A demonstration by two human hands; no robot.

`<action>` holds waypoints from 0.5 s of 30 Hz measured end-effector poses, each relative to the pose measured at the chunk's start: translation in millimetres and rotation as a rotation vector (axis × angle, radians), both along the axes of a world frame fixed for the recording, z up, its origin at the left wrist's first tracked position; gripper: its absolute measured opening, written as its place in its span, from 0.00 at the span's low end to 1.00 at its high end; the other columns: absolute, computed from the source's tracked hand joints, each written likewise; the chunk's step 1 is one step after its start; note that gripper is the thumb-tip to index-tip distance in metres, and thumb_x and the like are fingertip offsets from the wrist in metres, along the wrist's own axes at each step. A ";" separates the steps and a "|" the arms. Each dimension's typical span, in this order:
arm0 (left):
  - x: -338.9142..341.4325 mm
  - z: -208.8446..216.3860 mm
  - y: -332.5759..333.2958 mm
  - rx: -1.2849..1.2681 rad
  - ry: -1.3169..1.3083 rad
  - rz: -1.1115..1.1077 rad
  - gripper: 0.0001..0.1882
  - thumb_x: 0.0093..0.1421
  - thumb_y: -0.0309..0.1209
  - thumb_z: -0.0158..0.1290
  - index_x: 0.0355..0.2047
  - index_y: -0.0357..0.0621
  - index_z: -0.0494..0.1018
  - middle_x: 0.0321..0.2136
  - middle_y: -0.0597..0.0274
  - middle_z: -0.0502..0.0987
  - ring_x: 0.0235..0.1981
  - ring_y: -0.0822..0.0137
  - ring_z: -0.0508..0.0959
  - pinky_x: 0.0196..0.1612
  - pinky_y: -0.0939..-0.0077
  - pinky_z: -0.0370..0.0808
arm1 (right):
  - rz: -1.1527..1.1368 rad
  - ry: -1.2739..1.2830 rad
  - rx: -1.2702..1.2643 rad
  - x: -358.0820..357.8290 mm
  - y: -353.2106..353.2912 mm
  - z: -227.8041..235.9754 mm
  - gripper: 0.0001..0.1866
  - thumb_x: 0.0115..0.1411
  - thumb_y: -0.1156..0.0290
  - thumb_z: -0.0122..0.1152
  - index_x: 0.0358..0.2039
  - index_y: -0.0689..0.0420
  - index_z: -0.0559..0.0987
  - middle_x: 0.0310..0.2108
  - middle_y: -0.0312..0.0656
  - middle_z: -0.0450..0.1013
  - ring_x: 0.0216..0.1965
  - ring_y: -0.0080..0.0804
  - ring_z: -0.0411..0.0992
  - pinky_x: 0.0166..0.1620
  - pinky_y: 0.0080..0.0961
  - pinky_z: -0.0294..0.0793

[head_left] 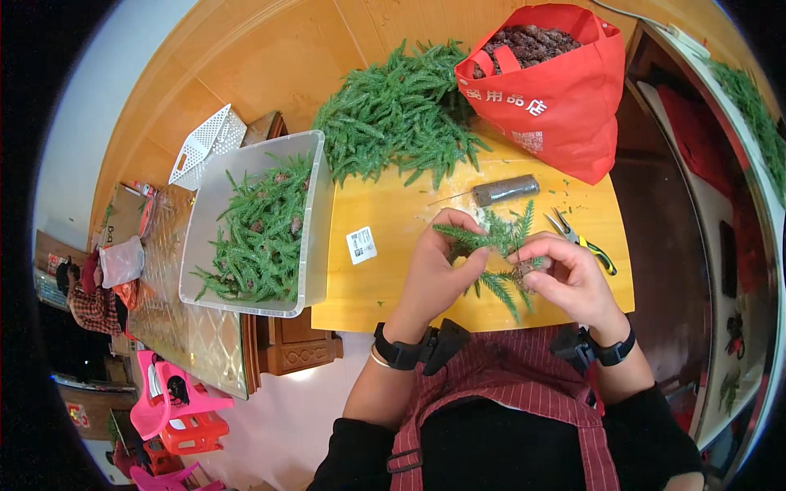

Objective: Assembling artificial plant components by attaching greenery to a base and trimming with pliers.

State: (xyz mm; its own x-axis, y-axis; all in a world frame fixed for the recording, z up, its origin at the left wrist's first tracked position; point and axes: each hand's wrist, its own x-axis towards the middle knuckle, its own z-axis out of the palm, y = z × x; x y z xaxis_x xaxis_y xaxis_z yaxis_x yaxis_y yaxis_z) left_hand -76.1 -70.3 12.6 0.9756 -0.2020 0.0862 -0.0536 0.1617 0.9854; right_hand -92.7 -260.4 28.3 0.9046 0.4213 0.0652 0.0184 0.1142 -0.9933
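Note:
Over the front of the yellow table, both my hands hold a green pine sprig point(499, 237) with several needled branches. My left hand point(442, 266) pinches its left side between thumb and fingers. My right hand point(573, 278) is closed on the right side, where a small brown pine cone point(524, 268) shows partly between the fingertips; the rest of it is hidden. Just beyond my hands lies a dark wrapped cylinder point(506, 190) with a thin wire reaching left. Pliers point(583, 239) with yellow-and-black handles lie beside my right hand.
A large heap of green sprigs point(393, 114) lies at the back. A red bag point(557, 98) of pine cones stands back right. On the left is a clear bin point(315, 245) holding sprigs with cones. A white label point(360, 245) lies on the yellow table point(352, 299).

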 end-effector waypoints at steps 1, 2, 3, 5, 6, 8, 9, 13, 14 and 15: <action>-0.4 0.1 -1.1 -0.001 0.002 0.001 0.12 0.49 0.16 0.50 0.34 0.39 0.64 0.32 0.64 0.69 0.36 0.74 0.70 0.41 0.81 0.67 | 0.003 -0.006 -0.010 -0.1 -0.2 0.3 0.12 0.49 0.80 0.52 0.36 0.63 0.72 0.37 0.37 0.67 0.33 0.17 0.63 0.38 0.15 0.63; -0.4 0.3 -2.4 -0.065 0.025 -0.011 0.12 0.50 0.17 0.50 0.34 0.39 0.63 0.32 0.63 0.69 0.34 0.74 0.71 0.40 0.80 0.68 | 0.005 -0.014 -0.019 0.0 -0.4 0.6 0.12 0.49 0.80 0.52 0.37 0.63 0.72 0.37 0.37 0.67 0.34 0.17 0.63 0.38 0.15 0.63; -0.5 0.3 -2.9 -0.128 0.047 -0.022 0.11 0.50 0.18 0.50 0.34 0.39 0.63 0.31 0.62 0.70 0.33 0.73 0.72 0.39 0.80 0.69 | 0.005 -0.014 -0.019 -0.1 -0.2 1.1 0.12 0.49 0.80 0.52 0.37 0.63 0.72 0.37 0.37 0.67 0.34 0.17 0.63 0.38 0.15 0.63; -0.4 -1.8 -2.2 -0.146 0.051 -0.024 0.11 0.50 0.18 0.50 0.34 0.39 0.63 0.30 0.62 0.70 0.31 0.73 0.73 0.38 0.80 0.70 | -0.012 -0.011 -0.033 -0.3 0.3 2.2 0.11 0.49 0.79 0.52 0.36 0.63 0.72 0.37 0.37 0.67 0.33 0.17 0.62 0.38 0.14 0.62; -0.2 -2.9 -1.9 -0.163 0.054 -0.026 0.11 0.51 0.18 0.50 0.35 0.39 0.63 0.30 0.61 0.70 0.30 0.72 0.73 0.37 0.79 0.71 | -0.012 -0.011 -0.034 -0.3 0.5 2.6 0.11 0.49 0.79 0.52 0.36 0.63 0.72 0.37 0.37 0.67 0.33 0.17 0.62 0.38 0.14 0.62; -1.1 -0.9 -0.2 -0.192 0.090 -0.040 0.11 0.51 0.18 0.50 0.35 0.39 0.63 0.30 0.61 0.70 0.30 0.72 0.73 0.37 0.79 0.71 | -0.020 -0.002 -0.032 -0.4 1.0 3.2 0.11 0.50 0.79 0.52 0.36 0.63 0.72 0.37 0.37 0.67 0.32 0.17 0.61 0.38 0.14 0.62; -1.4 -0.3 0.5 -0.221 0.126 -0.054 0.12 0.51 0.18 0.50 0.35 0.38 0.63 0.29 0.60 0.70 0.29 0.72 0.73 0.37 0.79 0.71 | -0.021 -0.002 -0.033 -0.4 1.1 3.4 0.11 0.50 0.79 0.52 0.36 0.63 0.72 0.37 0.37 0.67 0.32 0.17 0.61 0.38 0.14 0.62; -0.6 -4.8 2.6 -0.307 0.165 -0.077 0.12 0.51 0.19 0.51 0.36 0.38 0.63 0.29 0.59 0.72 0.29 0.72 0.74 0.35 0.80 0.72 | -0.020 0.003 -0.016 0.0 2.3 3.3 0.10 0.50 0.79 0.52 0.36 0.63 0.72 0.36 0.37 0.67 0.31 0.16 0.60 0.37 0.14 0.62; -0.6 -4.8 2.1 -0.338 0.183 -0.072 0.12 0.51 0.19 0.51 0.36 0.37 0.64 0.29 0.59 0.72 0.29 0.72 0.74 0.35 0.81 0.72 | -0.020 -0.001 -0.010 0.2 2.4 2.9 0.10 0.50 0.79 0.52 0.35 0.63 0.71 0.36 0.37 0.67 0.32 0.17 0.61 0.37 0.14 0.63; -0.5 -5.0 1.7 -0.368 0.201 -0.067 0.12 0.51 0.19 0.51 0.37 0.37 0.64 0.29 0.59 0.72 0.30 0.72 0.74 0.35 0.81 0.72 | -0.022 -0.002 -0.012 0.5 2.3 1.6 0.10 0.50 0.79 0.52 0.35 0.63 0.71 0.36 0.37 0.67 0.32 0.17 0.61 0.37 0.14 0.63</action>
State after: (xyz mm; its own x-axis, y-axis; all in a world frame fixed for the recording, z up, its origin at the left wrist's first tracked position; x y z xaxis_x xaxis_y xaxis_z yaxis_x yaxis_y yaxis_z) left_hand -76.6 -68.6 7.6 0.9661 -0.2569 -0.0258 0.1560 0.5012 0.8512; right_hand -92.3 -258.1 29.9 0.9135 0.4021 0.0618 0.0224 0.1019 -0.9945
